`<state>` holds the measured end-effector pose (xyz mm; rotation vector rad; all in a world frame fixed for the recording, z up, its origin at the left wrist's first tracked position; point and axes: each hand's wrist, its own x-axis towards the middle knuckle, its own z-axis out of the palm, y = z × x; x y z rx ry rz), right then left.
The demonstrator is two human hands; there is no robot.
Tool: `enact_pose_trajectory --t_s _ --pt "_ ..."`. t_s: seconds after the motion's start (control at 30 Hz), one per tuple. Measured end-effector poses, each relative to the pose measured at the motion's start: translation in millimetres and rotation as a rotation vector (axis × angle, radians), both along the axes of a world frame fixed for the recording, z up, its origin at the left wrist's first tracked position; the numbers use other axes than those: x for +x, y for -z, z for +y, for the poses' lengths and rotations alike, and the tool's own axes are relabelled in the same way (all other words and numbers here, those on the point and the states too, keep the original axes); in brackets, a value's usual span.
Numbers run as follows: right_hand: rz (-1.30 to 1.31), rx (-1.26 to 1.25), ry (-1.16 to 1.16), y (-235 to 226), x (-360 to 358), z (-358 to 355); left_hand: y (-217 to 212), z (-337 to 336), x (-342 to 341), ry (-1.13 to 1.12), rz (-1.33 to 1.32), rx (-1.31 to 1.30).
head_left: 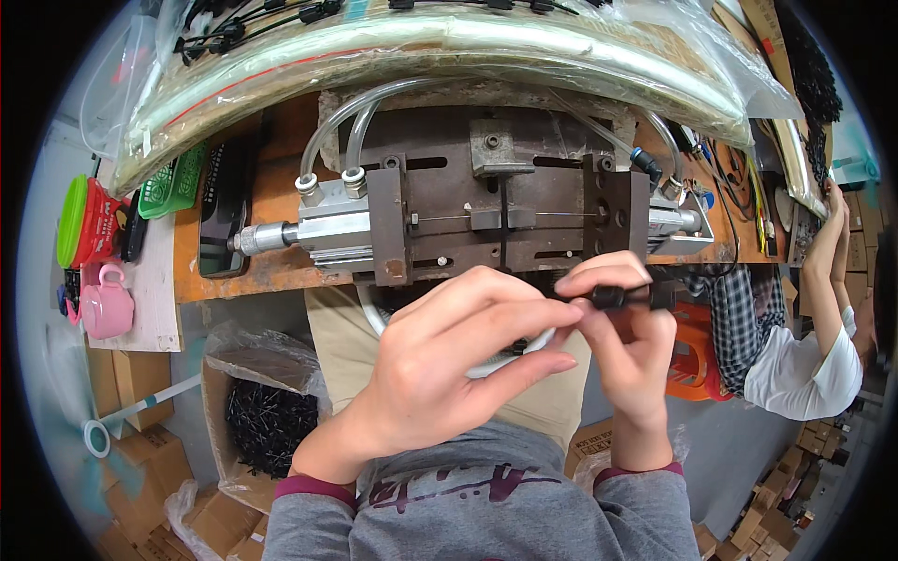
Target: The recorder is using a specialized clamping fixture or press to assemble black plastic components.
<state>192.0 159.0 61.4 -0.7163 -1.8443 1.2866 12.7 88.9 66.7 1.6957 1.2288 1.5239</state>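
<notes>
My right hand [625, 351] grips a small black plastic connector-like part [613, 297] between thumb and fingers, blurred by motion. My left hand [435, 346] meets it from the left, its bent fingers at the right thumb tip and the near end of the part. The left thumb stands a little apart from these fingers. Whatever the left fingertips pinch is hidden. Just beyond both hands is a dark metal clamping fixture [440, 201]. A thin black cable [505, 220] lies across the small block at its middle.
Silver cylinders [337, 234] with clear air hoses [327, 126] flank the fixture. A plastic-covered shelf [449, 47] carries black cables. Left are a pink cup [108, 304] and a box of black parts [267, 430]. Another person [804, 365] sits right, beside an orange stool [690, 355].
</notes>
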Motion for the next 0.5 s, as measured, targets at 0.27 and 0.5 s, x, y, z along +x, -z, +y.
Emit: enact_pose_trajectory --t_s 0.27,0.5 --pt "-0.252 0.757 0.045 10.1 -5.1 -2.4 8.5 -11.1 4.1 -0.014 -0.078 -0.122" --pt "-0.193 0.885 0.082 22.1 -5.6 6.4 11.1 -22.1 7.0 -0.153 0.130 -0.100"
